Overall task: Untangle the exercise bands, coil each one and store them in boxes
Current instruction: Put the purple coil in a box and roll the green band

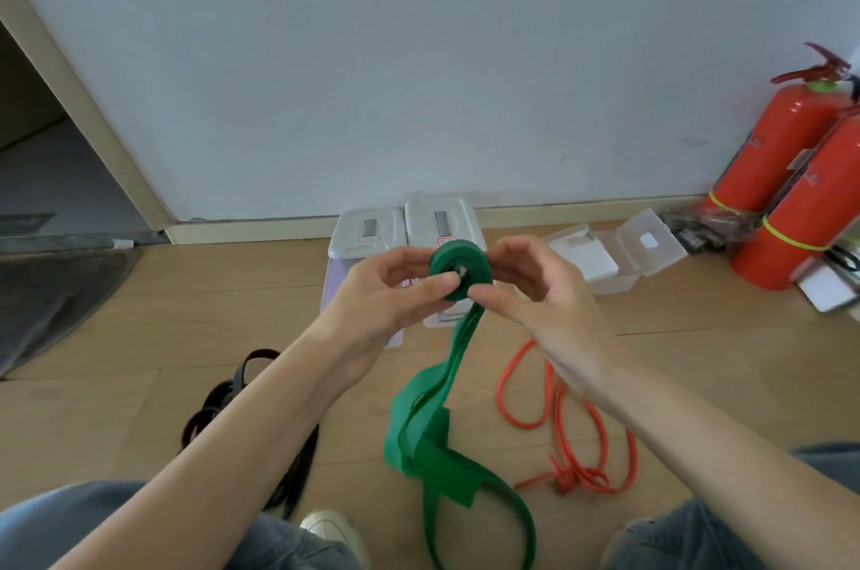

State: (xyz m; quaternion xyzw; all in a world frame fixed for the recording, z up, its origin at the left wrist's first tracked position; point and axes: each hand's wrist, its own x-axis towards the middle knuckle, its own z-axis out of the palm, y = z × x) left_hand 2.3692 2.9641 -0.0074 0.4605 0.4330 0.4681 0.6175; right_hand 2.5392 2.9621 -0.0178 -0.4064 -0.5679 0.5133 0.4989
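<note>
With my left hand (395, 290) and right hand (526, 285) both pinched shut on the half-wound green band (458, 269), its loose tail hanging toward 6 o'clock onto the floor, I'd keep turns flat and tight, feeding slack evenly.

Soft, even daylight fills the scene; shadows on the wooden floor (698, 383) are faint. The doorway (42, 141) at left is dim. Wide-angle distortion bends the edges, and fine detail looks slightly soft.
</note>
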